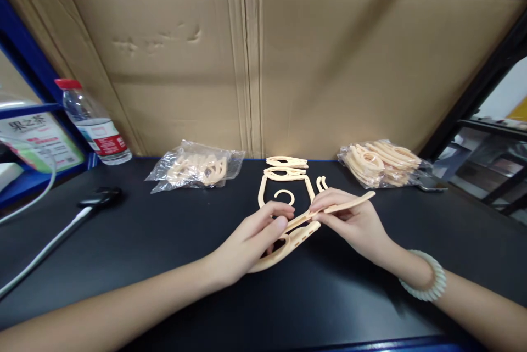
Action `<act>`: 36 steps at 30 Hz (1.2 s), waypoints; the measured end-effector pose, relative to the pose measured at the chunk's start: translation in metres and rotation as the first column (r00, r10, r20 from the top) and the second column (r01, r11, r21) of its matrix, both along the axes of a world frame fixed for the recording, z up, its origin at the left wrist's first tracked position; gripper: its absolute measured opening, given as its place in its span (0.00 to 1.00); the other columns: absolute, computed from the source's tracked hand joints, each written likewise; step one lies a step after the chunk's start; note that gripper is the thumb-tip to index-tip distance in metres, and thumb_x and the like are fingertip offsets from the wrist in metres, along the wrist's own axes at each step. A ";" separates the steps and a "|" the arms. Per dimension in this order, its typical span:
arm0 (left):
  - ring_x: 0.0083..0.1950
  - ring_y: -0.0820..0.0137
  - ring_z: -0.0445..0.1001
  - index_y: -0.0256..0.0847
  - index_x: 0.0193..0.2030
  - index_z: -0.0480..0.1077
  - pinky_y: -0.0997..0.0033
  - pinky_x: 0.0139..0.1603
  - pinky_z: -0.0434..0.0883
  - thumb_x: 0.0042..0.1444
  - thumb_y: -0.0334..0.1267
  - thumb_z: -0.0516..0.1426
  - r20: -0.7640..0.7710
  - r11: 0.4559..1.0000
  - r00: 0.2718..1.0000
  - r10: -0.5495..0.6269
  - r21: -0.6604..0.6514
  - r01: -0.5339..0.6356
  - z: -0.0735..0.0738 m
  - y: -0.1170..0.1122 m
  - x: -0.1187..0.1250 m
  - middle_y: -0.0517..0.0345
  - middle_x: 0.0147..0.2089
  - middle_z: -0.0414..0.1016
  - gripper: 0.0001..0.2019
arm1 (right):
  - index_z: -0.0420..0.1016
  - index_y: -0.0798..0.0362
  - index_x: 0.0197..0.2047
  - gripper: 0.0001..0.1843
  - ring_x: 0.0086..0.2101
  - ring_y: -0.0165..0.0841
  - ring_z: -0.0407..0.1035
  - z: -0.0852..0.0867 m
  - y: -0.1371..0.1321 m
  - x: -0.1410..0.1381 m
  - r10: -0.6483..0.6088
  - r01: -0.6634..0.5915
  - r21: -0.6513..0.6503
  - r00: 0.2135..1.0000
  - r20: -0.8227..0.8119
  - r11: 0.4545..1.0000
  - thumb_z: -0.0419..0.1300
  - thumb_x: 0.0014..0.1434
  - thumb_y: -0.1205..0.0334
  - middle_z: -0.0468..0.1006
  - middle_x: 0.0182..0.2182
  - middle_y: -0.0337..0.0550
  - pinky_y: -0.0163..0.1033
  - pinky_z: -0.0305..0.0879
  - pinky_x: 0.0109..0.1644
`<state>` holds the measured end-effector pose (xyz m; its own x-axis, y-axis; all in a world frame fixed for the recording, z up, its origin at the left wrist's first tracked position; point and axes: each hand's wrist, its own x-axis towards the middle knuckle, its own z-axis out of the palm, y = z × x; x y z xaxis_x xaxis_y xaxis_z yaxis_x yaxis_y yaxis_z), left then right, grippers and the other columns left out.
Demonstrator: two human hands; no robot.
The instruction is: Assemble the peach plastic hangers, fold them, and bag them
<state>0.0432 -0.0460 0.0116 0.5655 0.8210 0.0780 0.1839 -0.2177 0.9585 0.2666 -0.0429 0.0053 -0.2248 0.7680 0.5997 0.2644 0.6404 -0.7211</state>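
Note:
Pinched in my left hand [255, 239] is the body of a cream plastic folding hanger [298, 238], with a row of small slots along its lower edge. My right hand [349, 223] is closed on a slim cream hanger arm [352, 205], whose inner end meets the hanger body between the two hands. Beyond the hands lie a loose hanger hook [285, 194], two stacked hanger bodies [286, 168], a pair of upright-lying hanger arms [262, 190] and small curved pieces [321, 183]. Fingers partly hide where the parts meet.
A clear bag of cream parts [197, 168] lies at the back left, a fuller bag [379, 162] at the back right. A water bottle [102, 127], a white cable [49, 250] and a black plug [99, 197] are on the left. Cardboard [185, 66] walls the back.

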 end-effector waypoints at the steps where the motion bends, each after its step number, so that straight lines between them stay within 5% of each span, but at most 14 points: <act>1: 0.32 0.71 0.69 0.42 0.51 0.68 0.74 0.30 0.67 0.62 0.50 0.50 0.006 0.999 1.000 -0.007 -0.031 0.007 -0.002 0.002 0.001 0.55 0.41 0.72 0.18 | 0.80 0.49 0.34 0.03 0.33 0.37 0.74 0.000 -0.001 -0.001 0.005 -0.006 0.036 1.000 0.029 0.999 0.65 0.57 0.60 0.79 0.30 0.43 0.42 0.73 0.36; 6: 0.29 0.73 0.67 0.41 0.48 0.71 0.75 0.30 0.64 0.62 0.44 0.52 -0.097 0.984 0.990 -0.101 0.140 0.114 -0.006 0.007 0.003 0.58 0.35 0.73 0.13 | 0.81 0.47 0.38 0.05 0.33 0.35 0.75 -0.003 -0.006 -0.007 0.070 -0.083 0.095 0.989 0.132 0.992 0.63 0.60 0.63 0.81 0.32 0.42 0.42 0.73 0.37; 14: 0.23 0.74 0.59 0.39 0.34 0.70 0.75 0.26 0.59 0.66 0.37 0.46 -0.346 0.860 0.928 -0.135 0.424 0.283 0.008 0.008 0.000 0.64 0.23 0.62 0.15 | 0.78 0.46 0.41 0.12 0.33 0.32 0.74 -0.005 -0.014 -0.003 -0.003 -0.117 0.297 0.927 0.374 0.948 0.55 0.63 0.70 0.80 0.34 0.41 0.37 0.72 0.34; 22: 0.24 0.73 0.63 0.39 0.36 0.70 0.75 0.27 0.61 0.66 0.35 0.45 -0.422 0.799 0.886 -0.194 0.456 0.393 0.010 0.010 0.000 0.60 0.26 0.65 0.14 | 0.77 0.50 0.30 0.15 0.31 0.33 0.73 0.005 -0.018 -0.002 -0.254 -0.287 0.650 0.753 0.607 0.703 0.53 0.66 0.69 0.79 0.28 0.42 0.38 0.71 0.33; 31: 0.26 0.74 0.63 0.36 0.34 0.68 0.76 0.28 0.63 0.66 0.34 0.45 -0.406 0.799 0.888 -0.215 0.451 0.399 0.013 0.008 0.004 0.60 0.27 0.67 0.14 | 0.71 0.53 0.27 0.14 0.32 0.33 0.72 0.016 -0.025 -0.002 -0.215 -0.371 0.736 0.795 0.567 0.567 0.56 0.62 0.76 0.76 0.24 0.41 0.38 0.71 0.32; 33: 0.25 0.75 0.64 0.37 0.33 0.69 0.76 0.29 0.63 0.66 0.35 0.45 -0.355 0.828 0.903 -0.241 0.411 0.382 0.013 0.008 0.005 0.60 0.26 0.67 0.14 | 0.72 0.52 0.29 0.12 0.32 0.33 0.72 0.018 -0.027 -0.003 -0.172 -0.388 0.717 0.802 0.573 0.579 0.56 0.62 0.75 0.77 0.27 0.40 0.38 0.70 0.33; 36: 0.23 0.76 0.63 0.37 0.37 0.70 0.77 0.28 0.63 0.67 0.38 0.45 -0.227 0.902 0.950 -0.213 0.328 0.281 0.014 0.010 0.004 0.63 0.23 0.65 0.15 | 0.73 0.52 0.35 0.11 0.34 0.33 0.73 0.024 -0.021 0.002 -0.130 -0.230 0.647 0.879 0.459 0.727 0.52 0.64 0.74 0.78 0.31 0.42 0.39 0.71 0.36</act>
<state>0.0467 -0.0362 0.0256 0.7784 0.5906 0.2127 0.2425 -0.5954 0.7659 0.2688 -0.0639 0.0289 -0.6248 0.1836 0.7588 0.3866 0.9172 0.0964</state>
